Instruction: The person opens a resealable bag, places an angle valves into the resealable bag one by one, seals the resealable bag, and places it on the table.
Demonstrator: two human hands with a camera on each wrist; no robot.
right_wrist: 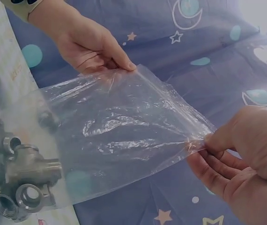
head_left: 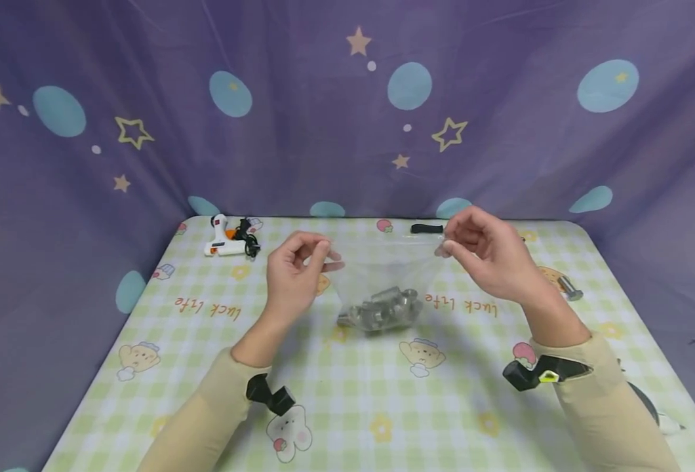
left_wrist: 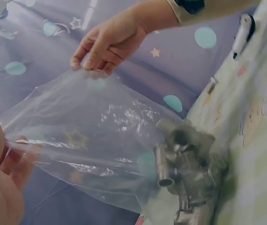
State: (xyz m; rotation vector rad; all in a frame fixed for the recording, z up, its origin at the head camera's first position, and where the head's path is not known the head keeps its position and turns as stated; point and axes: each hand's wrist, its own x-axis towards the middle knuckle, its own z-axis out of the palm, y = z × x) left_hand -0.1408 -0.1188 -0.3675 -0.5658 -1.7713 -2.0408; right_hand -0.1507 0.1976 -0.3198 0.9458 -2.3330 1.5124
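Note:
A clear plastic bag is stretched between the two hands over the middle of the table. Metal pipe fittings fill its bottom, low over the tablecloth; in the right wrist view a tee-shaped fitting shows among several rings. My left hand pinches one upper corner of the bag between thumb and fingers. At the opposite corner, my right hand grips the edge the same way. The bag's top edge runs taut from hand to hand, with a zip-like strip along it.
A white glue gun with a black cord lies at the back left. Behind the bag is a black handle-like piece. To the right lies a loose metal fitting. A white-tipped object is partly hidden by the right sleeve. A patterned curtain hangs behind the table.

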